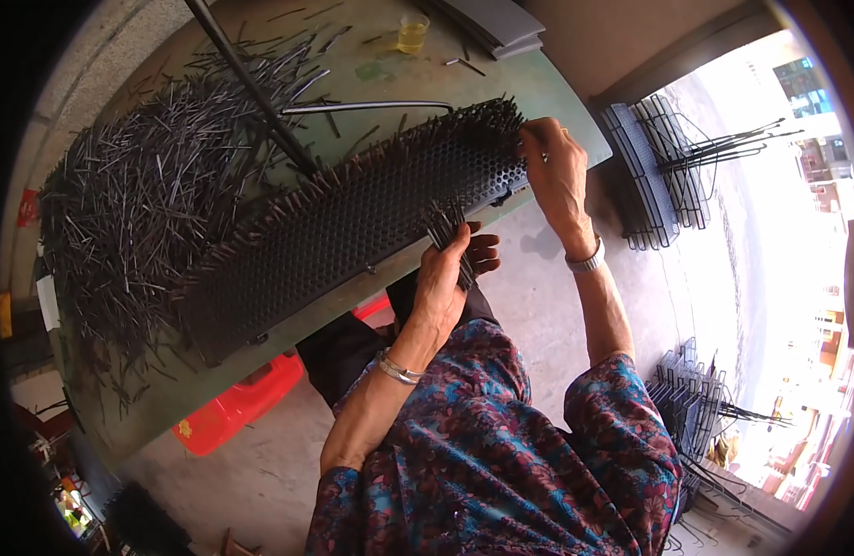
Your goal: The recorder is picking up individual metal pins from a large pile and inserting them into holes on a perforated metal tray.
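A long dark panel full of small holes lies slantwise along the near side of a green table. Short dark sticks stand upright in rows along its far edge and crowd densely at its right end. My left hand is closed round a bundle of thin dark sticks, just in front of the panel. At the right end, my right hand has its fingers pinched together beside the standing sticks. Whatever sits between those fingertips is hidden. A big loose heap of similar sticks covers the table's left part.
A metal bar slants across the table behind the panel, with a thin curved rod. At the back stand a cup of yellow liquid and grey sheets. Below is a red plastic stool; wire racks stand right.
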{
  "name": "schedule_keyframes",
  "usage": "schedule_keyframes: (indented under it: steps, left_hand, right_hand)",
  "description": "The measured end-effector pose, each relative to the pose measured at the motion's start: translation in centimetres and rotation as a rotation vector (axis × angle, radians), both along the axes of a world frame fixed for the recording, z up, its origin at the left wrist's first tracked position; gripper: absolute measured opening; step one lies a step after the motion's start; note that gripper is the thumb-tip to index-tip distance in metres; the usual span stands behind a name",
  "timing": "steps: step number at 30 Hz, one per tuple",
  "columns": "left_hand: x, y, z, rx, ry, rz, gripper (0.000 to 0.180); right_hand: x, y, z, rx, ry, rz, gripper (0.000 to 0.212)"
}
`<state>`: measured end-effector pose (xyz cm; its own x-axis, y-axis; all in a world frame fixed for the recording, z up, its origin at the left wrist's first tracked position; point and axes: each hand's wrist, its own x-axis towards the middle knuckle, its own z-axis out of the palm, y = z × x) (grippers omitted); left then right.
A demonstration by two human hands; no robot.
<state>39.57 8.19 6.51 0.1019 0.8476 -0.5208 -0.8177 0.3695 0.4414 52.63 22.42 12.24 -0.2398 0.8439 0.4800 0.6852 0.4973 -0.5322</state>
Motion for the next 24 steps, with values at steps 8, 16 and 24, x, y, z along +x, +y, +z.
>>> schedule_keyframes:
  steps: [8,16,24]
  left_hand:
    - [0.1,-0.1,0.3,-0.001,0.027,0.015,0.028]
    - [0.1,-0.2,0.6,-0.009,0.057,0.019,0.026]
    - [0.2,-0.3,0.7,0.0,0.058,0.064,0.027]
  right_hand:
    - [-0.4,0.1,0.8,-0.042,-0.035,0.021,0.011]
    - [-0.5,0.4,-0.3,-0.071,-0.219,0.009,0.012]
    - [-0.7,0.3,-1.6,0.119,-0.251,-0.033,0.018]
